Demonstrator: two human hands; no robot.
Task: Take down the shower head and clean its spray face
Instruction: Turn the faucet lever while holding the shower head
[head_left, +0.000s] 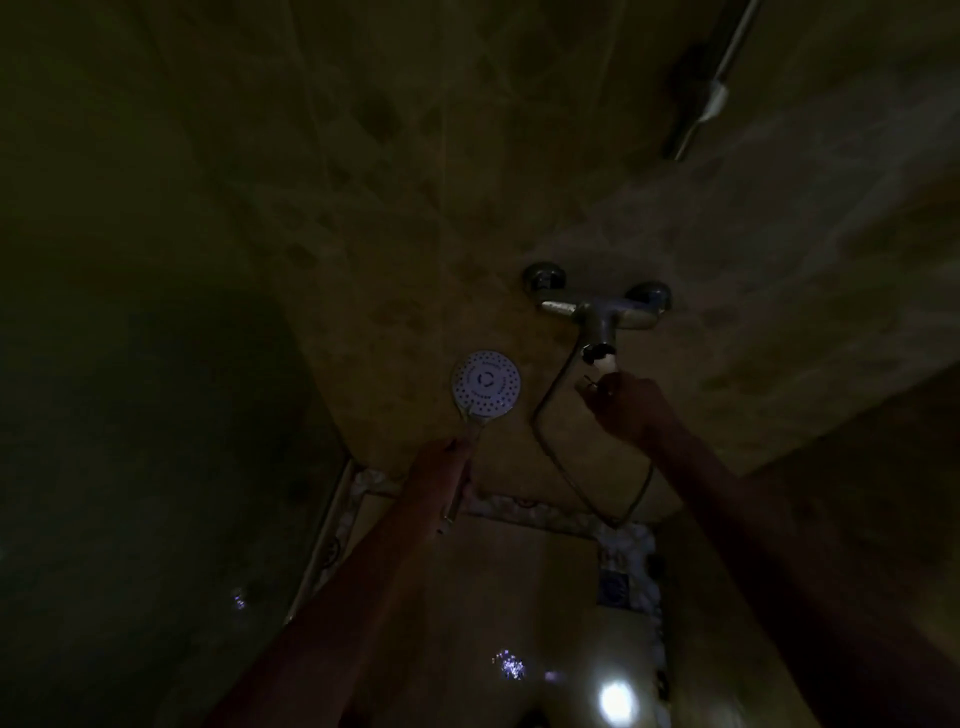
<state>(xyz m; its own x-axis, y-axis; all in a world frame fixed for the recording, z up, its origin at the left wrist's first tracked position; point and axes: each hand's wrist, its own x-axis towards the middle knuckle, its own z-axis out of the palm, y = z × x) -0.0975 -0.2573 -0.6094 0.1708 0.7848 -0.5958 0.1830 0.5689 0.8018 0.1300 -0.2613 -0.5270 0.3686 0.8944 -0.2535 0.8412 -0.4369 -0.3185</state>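
White and round, the shower head (486, 383) shows its dotted spray face to the head camera, held off the tiled wall (395, 218) by the left hand (448, 470), whose fingers wrap its handle. The hose (558, 387) loops from the handle up to the chrome mixer tap (597, 306) on the wall. The right hand (626, 408) reaches to the tap's lever; in the dim light I cannot tell whether it grasps it. A rail (711, 88) runs upper right.

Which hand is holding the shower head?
The left hand grips the shower head by its handle; the right hand is up at the tap instead.
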